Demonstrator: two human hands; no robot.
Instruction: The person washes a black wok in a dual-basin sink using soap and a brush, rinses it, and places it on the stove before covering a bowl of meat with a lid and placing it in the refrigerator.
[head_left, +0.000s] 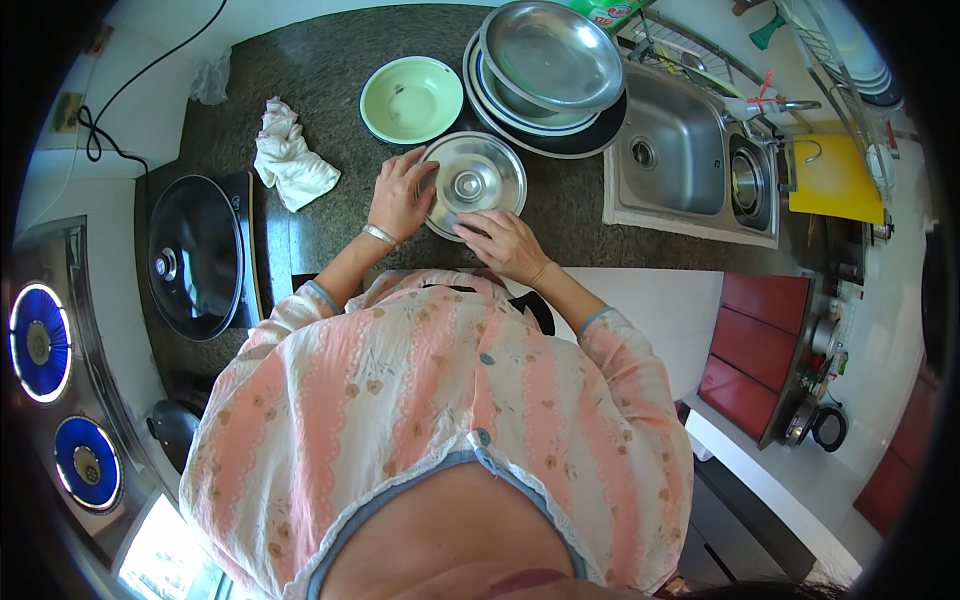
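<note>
A round stainless steel lid or shallow dish (491, 161) lies on the dark stone countertop in front of me. The fingers and thumb of my left hand (405, 191) rest at its left rim. My right hand (506, 240) touches its near edge with the fingertips. Just beyond it stands a pale green enamel bowl (412, 97) with a dark rim. To the right of that, a metal basin (551, 52) tops a stack of basins and bowls. A crumpled white cloth (292, 157) lies to the left.
A stainless sink (667, 142) is set into the counter at the right, with a wire rack (705, 45) behind it. At the left, a lidded black pan (196, 259) sits on a flat cooktop (246, 202). A yellow board (836, 176) stands at the far right.
</note>
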